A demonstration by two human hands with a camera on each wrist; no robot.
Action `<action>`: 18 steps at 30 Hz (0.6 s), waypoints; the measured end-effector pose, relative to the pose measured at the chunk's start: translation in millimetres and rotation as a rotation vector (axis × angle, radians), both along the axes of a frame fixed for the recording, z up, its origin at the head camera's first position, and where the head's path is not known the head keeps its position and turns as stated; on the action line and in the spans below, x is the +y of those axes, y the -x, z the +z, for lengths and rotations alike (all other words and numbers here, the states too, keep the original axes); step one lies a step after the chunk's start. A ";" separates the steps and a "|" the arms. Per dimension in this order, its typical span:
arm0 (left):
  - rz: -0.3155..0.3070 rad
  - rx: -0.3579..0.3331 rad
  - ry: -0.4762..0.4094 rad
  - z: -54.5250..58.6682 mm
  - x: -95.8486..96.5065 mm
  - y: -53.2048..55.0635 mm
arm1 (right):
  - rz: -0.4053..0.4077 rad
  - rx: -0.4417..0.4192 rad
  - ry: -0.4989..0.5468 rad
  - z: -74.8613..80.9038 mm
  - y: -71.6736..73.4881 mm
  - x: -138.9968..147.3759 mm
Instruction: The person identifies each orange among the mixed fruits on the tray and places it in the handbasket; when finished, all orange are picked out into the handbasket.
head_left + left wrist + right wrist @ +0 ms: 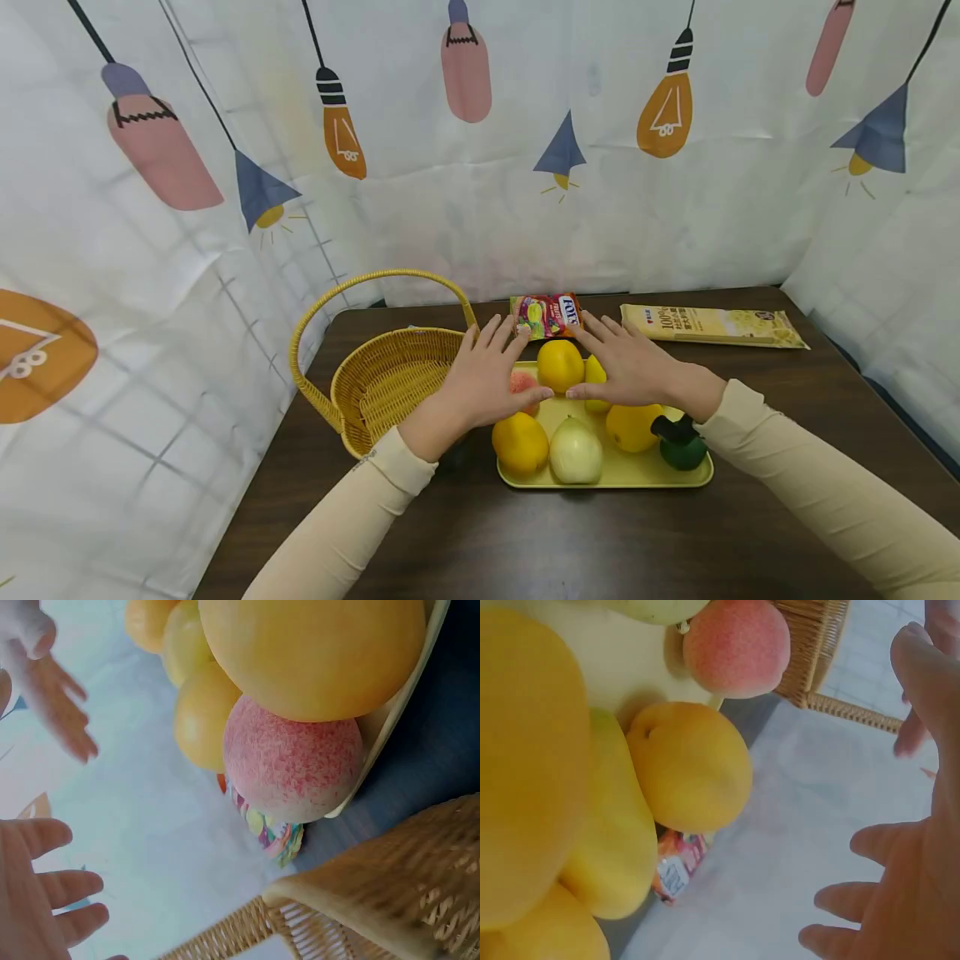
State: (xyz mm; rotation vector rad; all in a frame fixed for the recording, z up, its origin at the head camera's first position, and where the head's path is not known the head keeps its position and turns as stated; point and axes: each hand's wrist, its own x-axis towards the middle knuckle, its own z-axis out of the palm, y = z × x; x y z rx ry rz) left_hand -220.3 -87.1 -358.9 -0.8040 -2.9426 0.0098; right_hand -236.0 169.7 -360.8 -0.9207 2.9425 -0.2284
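Note:
Both hands hang over a pale yellow tray [645, 477] of fruit, fingers spread and holding nothing. The left hand [483, 379] is over the tray's left end, near a pink peach [522, 383] and beside the wicker basket [347, 392]. Above the tray's right part is the right hand [637, 371], close to a yellow mango-like fruit [619, 825]. A round orange-yellow fruit [561, 365] lies between the hands at the back. In front lie another orange-yellow fruit [521, 443], a pale green-white round fruit [576, 452] and a yellow fruit [632, 427].
The basket's tall handle [397, 273] arches up at the left. A red candy packet [547, 315] and a long yellow food packet [712, 325] lie behind the tray. A dark green object [684, 450] sits at its right end. Printed cloth [480, 208] encloses the dark table [480, 542].

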 end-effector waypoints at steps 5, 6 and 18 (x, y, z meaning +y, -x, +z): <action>0.024 0.048 -0.118 3.1 -19.9 -13.7 | 0.020 -0.028 0.112 -3.4 -1.6 0.8; 0.032 0.058 -0.137 4.2 -24.7 -16.7 | 0.024 -0.029 0.133 -3.9 -2.2 0.6; 0.086 0.464 -0.654 0.7 -97.0 -42.6 | -0.012 -0.014 0.389 -7.1 -5.9 7.4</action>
